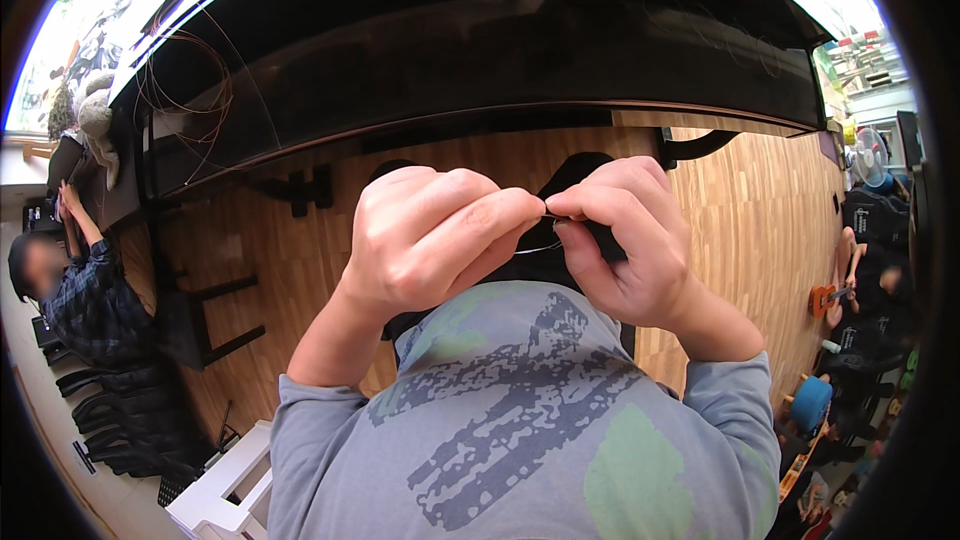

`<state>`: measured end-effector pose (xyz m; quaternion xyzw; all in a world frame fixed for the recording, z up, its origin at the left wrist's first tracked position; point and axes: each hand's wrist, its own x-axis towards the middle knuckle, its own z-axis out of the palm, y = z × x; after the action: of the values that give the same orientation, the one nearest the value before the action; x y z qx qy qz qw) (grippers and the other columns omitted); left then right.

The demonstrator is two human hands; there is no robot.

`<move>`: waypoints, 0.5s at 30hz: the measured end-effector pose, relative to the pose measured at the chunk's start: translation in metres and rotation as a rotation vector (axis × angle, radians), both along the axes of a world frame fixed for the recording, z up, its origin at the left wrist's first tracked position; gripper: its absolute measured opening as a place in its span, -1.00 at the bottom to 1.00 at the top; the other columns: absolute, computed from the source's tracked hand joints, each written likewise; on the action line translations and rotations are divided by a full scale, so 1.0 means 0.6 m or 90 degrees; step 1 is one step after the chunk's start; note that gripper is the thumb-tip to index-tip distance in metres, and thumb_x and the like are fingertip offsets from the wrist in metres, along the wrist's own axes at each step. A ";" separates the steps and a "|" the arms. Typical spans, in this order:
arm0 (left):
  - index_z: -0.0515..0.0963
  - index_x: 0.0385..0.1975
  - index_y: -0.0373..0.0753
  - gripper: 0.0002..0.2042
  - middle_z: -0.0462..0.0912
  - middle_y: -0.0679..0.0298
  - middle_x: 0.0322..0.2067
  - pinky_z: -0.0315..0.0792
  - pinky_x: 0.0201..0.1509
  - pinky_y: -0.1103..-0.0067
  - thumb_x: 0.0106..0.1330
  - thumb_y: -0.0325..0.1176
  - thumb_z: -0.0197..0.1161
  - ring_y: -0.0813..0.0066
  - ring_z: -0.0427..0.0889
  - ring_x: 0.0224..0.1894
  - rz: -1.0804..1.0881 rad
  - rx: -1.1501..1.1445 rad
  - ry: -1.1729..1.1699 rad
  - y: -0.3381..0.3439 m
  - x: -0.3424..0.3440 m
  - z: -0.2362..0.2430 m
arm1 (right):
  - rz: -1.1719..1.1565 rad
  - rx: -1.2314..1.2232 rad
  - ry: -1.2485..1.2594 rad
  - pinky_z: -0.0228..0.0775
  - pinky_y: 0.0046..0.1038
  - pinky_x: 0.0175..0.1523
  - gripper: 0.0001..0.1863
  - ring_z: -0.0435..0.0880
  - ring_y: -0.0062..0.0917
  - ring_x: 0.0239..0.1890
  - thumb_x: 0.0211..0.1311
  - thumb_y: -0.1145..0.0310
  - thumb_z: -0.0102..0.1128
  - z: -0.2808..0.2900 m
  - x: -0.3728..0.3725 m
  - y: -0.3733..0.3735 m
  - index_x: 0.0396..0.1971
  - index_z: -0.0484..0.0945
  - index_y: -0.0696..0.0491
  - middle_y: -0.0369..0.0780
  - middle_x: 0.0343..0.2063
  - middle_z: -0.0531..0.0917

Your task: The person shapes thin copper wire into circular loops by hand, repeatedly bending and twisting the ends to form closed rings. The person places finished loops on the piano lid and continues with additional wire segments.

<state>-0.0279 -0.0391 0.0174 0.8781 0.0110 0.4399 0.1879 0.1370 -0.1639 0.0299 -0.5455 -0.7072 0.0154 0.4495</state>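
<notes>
My left hand (432, 240) and my right hand (632, 240) meet in front of my chest, fingertips almost touching. Both are closed in a pinch on a thin metal string (538, 250). A short silvery stretch of it shows below the fingers; the rest is hidden by the hands or too fine to follow. Beyond them stands a long black table (480, 50) with a glossy top. On its left part lies a loose coil of copper-coloured string (228, 90), one end hanging over the front edge. A fainter coil (700, 25) rests at the right.
At the left a person in a checked shirt (85, 290) sits by the table, near a dark stool (190, 325). To the right, another person holds a small orange ukulele (823, 300). A white fan (868, 155) stands behind. Wooden floor (740, 230) lies below.
</notes>
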 end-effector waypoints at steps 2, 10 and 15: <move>0.64 -0.42 -0.27 -0.74 0.55 0.34 -0.62 0.31 -0.64 0.68 -0.20 -0.64 0.34 0.54 0.53 -0.63 0.011 -0.010 -0.002 -0.004 0.003 0.002 | -0.014 0.037 -0.007 0.30 -0.46 -0.29 -0.72 0.57 -0.47 -0.45 -0.18 0.64 0.29 -0.005 0.001 0.004 -0.36 0.59 0.08 -0.28 -0.50 0.58; 0.65 -0.42 -0.26 -0.76 0.54 0.35 -0.62 0.30 -0.65 0.68 -0.18 -0.60 0.36 0.56 0.52 -0.65 0.012 0.020 -0.001 -0.002 0.000 -0.001 | -0.014 0.046 -0.006 0.26 -0.49 -0.36 -0.76 0.56 -0.53 -0.49 -0.20 0.63 0.30 0.002 0.001 0.009 -0.43 0.59 0.07 -0.33 -0.56 0.57; 0.66 -0.41 -0.23 -0.79 0.53 0.39 -0.61 0.22 -0.66 0.69 -0.13 -0.51 0.39 0.61 0.47 -0.67 -0.002 0.082 -0.012 0.001 -0.006 -0.006 | 0.007 -0.086 0.115 0.24 -0.47 -0.35 -0.79 0.52 -0.50 -0.52 -0.16 0.62 0.27 0.012 -0.004 -0.001 -0.45 0.58 0.05 -0.32 -0.58 0.55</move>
<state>-0.0314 -0.0387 0.0137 0.8843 -0.0205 0.4475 0.1317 0.1347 -0.1643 0.0368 -0.5670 -0.6640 0.1145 0.4737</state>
